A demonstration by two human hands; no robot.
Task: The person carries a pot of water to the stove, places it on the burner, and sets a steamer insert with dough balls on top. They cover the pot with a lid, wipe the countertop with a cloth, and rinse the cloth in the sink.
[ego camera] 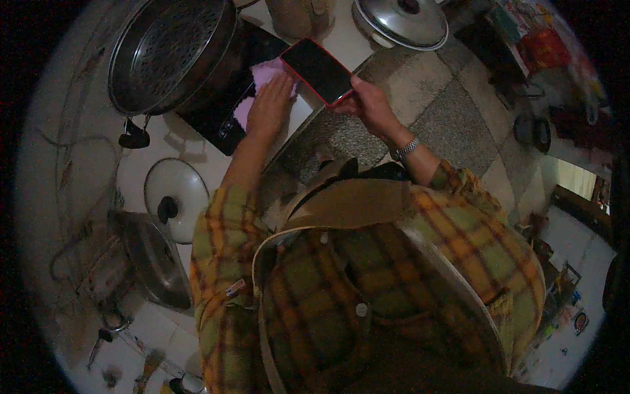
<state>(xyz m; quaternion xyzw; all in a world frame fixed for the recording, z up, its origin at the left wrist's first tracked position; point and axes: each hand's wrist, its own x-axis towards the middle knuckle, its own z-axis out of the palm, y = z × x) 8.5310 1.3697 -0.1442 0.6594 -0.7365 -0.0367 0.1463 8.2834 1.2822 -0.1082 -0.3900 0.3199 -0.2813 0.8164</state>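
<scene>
My right hand (371, 107) holds a smartphone (319, 71) with a red edge, its dark screen facing up. The phone is just right of a pink cloth (267, 70). My left hand (270, 104) lies over this cloth with its fingers stretched out and close together, holding it down. The cloth is at the front edge of a black glass cooktop (209, 119), and part of it is hidden under my hand. On the cooktop's far side stands a large metal steamer pot (167, 49) with a perforated insert.
A glass lid (189, 197) with a black knob leans by a steel sink (152, 261) at left. A lidded metal pan (403, 27) and a beige container (295, 19) stand at the top. Patterned floor (443, 113) shows past the counter edge.
</scene>
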